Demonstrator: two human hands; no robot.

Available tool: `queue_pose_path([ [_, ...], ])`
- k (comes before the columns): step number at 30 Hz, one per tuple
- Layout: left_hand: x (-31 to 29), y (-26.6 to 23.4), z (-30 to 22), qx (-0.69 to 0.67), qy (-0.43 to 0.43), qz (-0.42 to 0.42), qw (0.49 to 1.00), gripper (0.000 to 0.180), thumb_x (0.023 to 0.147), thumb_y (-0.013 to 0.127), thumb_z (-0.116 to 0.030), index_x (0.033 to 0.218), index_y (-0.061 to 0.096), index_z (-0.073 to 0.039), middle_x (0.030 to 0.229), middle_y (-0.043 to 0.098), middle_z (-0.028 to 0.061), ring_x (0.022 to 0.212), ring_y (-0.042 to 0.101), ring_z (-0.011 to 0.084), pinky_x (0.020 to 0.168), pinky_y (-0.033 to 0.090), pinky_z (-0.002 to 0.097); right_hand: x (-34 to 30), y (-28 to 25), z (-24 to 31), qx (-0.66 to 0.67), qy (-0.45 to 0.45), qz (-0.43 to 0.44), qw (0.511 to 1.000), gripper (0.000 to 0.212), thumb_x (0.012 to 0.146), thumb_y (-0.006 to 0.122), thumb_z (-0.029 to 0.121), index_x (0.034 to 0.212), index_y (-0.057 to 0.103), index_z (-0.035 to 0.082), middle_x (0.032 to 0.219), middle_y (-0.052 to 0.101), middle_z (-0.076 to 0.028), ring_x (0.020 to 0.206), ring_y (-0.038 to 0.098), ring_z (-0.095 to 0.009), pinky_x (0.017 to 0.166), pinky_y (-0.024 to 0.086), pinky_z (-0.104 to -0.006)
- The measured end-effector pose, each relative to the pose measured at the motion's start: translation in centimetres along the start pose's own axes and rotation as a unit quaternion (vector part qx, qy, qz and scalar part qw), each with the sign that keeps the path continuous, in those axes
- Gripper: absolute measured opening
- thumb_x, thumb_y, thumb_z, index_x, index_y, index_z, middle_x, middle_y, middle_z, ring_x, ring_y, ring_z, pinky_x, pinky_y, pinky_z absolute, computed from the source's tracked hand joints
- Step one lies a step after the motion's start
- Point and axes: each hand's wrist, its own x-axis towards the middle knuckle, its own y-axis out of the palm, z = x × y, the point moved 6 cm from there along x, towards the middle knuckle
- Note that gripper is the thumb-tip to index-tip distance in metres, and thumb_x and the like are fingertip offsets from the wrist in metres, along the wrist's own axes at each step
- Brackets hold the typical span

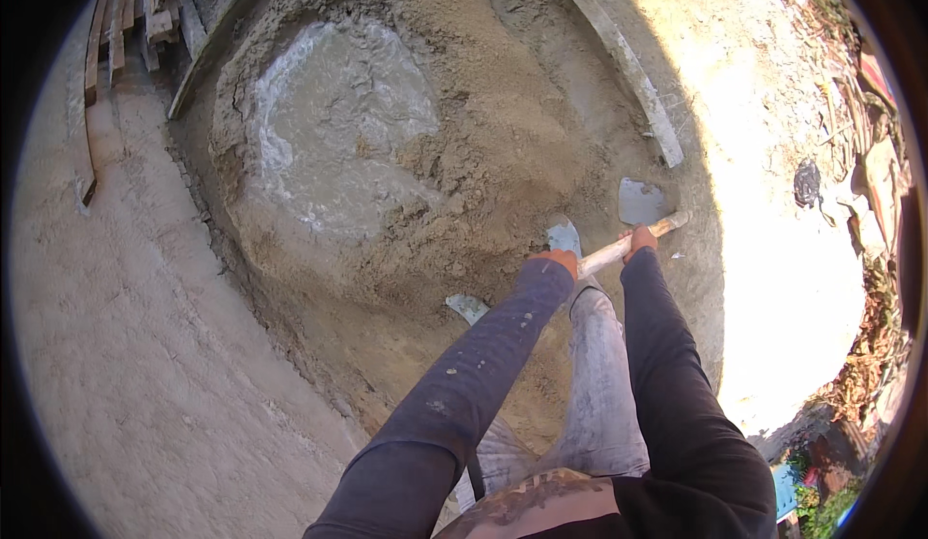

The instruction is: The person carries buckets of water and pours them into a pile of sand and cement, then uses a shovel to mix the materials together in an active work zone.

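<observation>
A thick pale wooden handle [611, 255] slants up to the right across my body. My left hand [557, 262] is closed around its lower left part, and my right hand [639, 239] grips it nearer the rounded far end. Just beyond the right hand shows a flat grey metal blade [639, 201]; I cannot tell whether it joins this handle. To the left lies a mound of damp sand [493, 167] with a pool of grey wet mix [348, 123] in its hollow. My grey-toed footwear [564, 236] stands at the mound's near edge.
A long board [628, 65] borders the mound on the right, another board [217, 51] on the far left. Several planks [116, 27] lie at the far left beside pale ground. A small black bag [806, 183] and dry debris lie along the sunlit right side.
</observation>
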Motion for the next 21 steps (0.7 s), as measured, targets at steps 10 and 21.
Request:
queue_pose_path([
  [10,-18.3,-16.1,12.3,0.171,-0.106,-0.023,0.979,0.020,0.084,0.056,-0.016,0.103,0.060,-0.010,0.088,0.068,0.0142,0.085,0.067,0.0316,0.074,0.053,0.0444,-25.5,16.8,-10.7,0.067,0.249,0.092,0.962,0.011,0.090,0.046,0.013,0.086,0.039,0.006,0.074,0.043,-0.005,0.060,0.047,-0.017,0.054,0.049,-0.0352],
  [21,-35.1,-21.4,16.3,0.048,-0.152,-0.032,0.987,0.026,0.069,0.069,-0.017,0.094,0.062,-0.012,0.083,0.066,0.0158,0.081,0.064,0.0371,0.072,0.050,0.0457,-45.0,18.5,-6.5,0.020,0.244,0.294,0.924,0.017,0.092,0.055,0.014,0.097,0.042,0.003,0.083,0.050,-0.009,0.074,0.061,-0.026,0.068,0.056,-0.0454],
])
